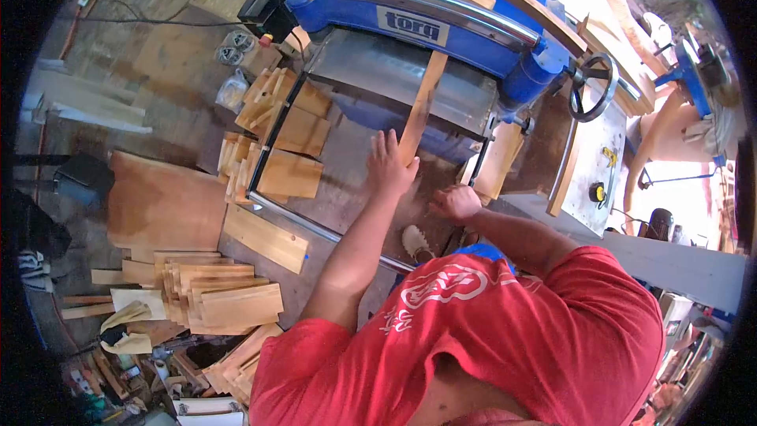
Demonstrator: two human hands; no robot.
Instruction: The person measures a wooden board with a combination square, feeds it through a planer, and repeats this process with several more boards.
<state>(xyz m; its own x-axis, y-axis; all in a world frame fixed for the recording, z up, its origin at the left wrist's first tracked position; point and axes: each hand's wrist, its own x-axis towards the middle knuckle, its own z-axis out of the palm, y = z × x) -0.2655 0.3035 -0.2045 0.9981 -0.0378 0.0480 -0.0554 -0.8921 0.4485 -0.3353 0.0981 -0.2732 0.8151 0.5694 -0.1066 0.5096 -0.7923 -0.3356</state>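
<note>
A narrow wooden strip [419, 106] reaches from the blue planer [489, 28], marked "torq", over its metal bed [363, 63] toward me. At the near end of the strip is my left hand [390, 167], its fingers stretched out and its thumb by the strip's end. The palm side is hidden, so how firmly it presses cannot be seen. To the right, my right hand [457, 205] is curled closed near the front right of the machine frame. Whatever it may hold is hidden.
Stacked boards [296, 134] stand left of the planer, with another pile [229, 296] on the floor nearer me. A handwheel [594, 87] juts out at the planer's right. Beside it, a white worktop [587, 189] carries a tape measure [598, 192]. One shoe [414, 242] shows below.
</note>
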